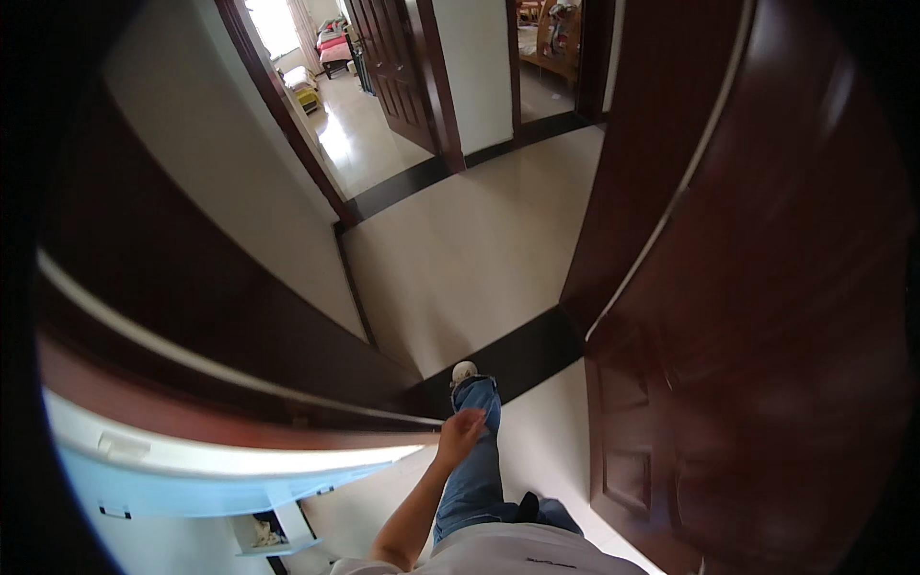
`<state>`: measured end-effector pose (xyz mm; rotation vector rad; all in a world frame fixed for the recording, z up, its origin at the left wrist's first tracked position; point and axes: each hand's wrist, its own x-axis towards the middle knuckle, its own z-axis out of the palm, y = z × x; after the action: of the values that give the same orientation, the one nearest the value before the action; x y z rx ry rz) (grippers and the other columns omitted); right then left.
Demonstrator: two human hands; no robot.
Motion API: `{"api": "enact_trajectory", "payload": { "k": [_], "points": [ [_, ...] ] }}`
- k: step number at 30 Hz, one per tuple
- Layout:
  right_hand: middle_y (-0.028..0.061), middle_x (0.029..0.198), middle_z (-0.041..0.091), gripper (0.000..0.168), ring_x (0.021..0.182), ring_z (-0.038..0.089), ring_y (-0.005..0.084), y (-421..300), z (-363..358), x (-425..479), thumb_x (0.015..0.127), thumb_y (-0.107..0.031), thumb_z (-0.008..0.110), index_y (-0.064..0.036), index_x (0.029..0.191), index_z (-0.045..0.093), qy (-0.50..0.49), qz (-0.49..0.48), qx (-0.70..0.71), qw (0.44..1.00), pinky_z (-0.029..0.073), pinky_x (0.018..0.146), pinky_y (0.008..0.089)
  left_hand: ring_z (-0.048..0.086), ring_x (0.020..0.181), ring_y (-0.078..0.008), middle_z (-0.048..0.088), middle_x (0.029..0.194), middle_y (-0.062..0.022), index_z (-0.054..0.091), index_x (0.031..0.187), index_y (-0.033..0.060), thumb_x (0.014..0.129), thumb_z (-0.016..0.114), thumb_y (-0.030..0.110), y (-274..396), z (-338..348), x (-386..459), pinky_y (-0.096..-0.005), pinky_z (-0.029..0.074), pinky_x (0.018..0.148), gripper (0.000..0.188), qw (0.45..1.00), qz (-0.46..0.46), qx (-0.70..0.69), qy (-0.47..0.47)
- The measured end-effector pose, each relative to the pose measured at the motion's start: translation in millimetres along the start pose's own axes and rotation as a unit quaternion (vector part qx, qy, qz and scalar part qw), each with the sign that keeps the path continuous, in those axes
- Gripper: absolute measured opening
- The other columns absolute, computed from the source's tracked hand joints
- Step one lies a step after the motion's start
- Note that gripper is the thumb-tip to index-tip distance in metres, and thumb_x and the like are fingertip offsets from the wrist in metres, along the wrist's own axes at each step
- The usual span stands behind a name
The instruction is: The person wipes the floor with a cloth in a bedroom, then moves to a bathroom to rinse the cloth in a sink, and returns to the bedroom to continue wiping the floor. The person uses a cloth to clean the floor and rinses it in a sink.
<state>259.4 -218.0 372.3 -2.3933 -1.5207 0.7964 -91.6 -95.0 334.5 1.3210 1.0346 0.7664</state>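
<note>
My left hand (462, 432) hangs in front of my blue jeans (471, 471), near the knee, with its fingers loosely curled; whether anything lies in it cannot be told. My right hand is out of view. One foot in a light shoe (464, 371) rests at a dark threshold strip (528, 352) in a doorway. A dark red-brown panelled door (747, 345) stands to the right.
Beyond the threshold lies a tiled hallway floor (474, 251). Past it are an open panelled door (399, 72) and a second doorway with a wooden bed frame (557, 47). A light blue cabinet (208, 485) stands at lower left, beside the door frame.
</note>
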Motion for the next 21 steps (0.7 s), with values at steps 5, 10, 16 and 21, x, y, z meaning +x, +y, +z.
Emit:
{"api": "enact_trajectory", "payload": {
  "k": [5, 10, 16, 21],
  "points": [
    [0.0145, 0.087, 0.061, 0.024, 0.081, 0.059, 0.0305, -89, -17, 175, 0.075, -0.025, 0.058, -0.008, 0.090, 0.067, -0.006, -0.065, 0.014, 0.998, 0.047, 0.071, 0.0446, 0.060, 0.068, -0.0090, 0.062, 0.075, -0.0035, 0.062, 0.098, 0.0035, 0.087, 0.058, 0.010, 44, -16, 221, -0.0222, 0.048, 0.063, 0.014, 0.989, 0.124, 0.078, 0.020],
    [0.0149, 0.085, 0.062, 0.024, 0.079, 0.059, 0.0308, -106, -21, 296, 0.076, -0.025, 0.057, -0.008, 0.089, 0.067, -0.065, 0.033, -0.019, 0.997, 0.047, 0.070, 0.0447, 0.059, 0.064, -0.0086, 0.063, 0.074, -0.0046, 0.062, 0.096, 0.0055, 0.085, 0.058, 0.010, 83, -68, 405, -0.0237, 0.048, 0.058, 0.013, 0.989, 0.120, 0.087, 0.011],
    [0.0154, 0.082, 0.063, 0.024, 0.077, 0.060, 0.0312, -82, -53, 351, 0.076, -0.025, 0.056, -0.007, 0.087, 0.067, -0.128, 0.220, -0.038, 0.966, 0.048, 0.069, 0.0448, 0.061, 0.064, -0.0132, 0.063, 0.078, -0.0074, 0.061, 0.098, 0.0033, 0.085, 0.058, 0.012, 176, -128, 558, -0.0257, 0.048, 0.058, 0.016, 0.994, 0.073, 0.079, -0.024],
    [0.0158, 0.080, 0.064, 0.024, 0.074, 0.061, 0.0315, -80, -56, 440, 0.076, -0.025, 0.055, -0.007, 0.086, 0.068, -0.191, 0.262, -0.074, 0.943, 0.048, 0.068, 0.0448, 0.061, 0.064, -0.0155, 0.063, 0.080, -0.0087, 0.060, 0.099, 0.0019, 0.085, 0.058, 0.011, 201, -202, 671, -0.0270, 0.049, 0.060, 0.017, 0.985, 0.065, 0.156, 0.020]
  ]
}}
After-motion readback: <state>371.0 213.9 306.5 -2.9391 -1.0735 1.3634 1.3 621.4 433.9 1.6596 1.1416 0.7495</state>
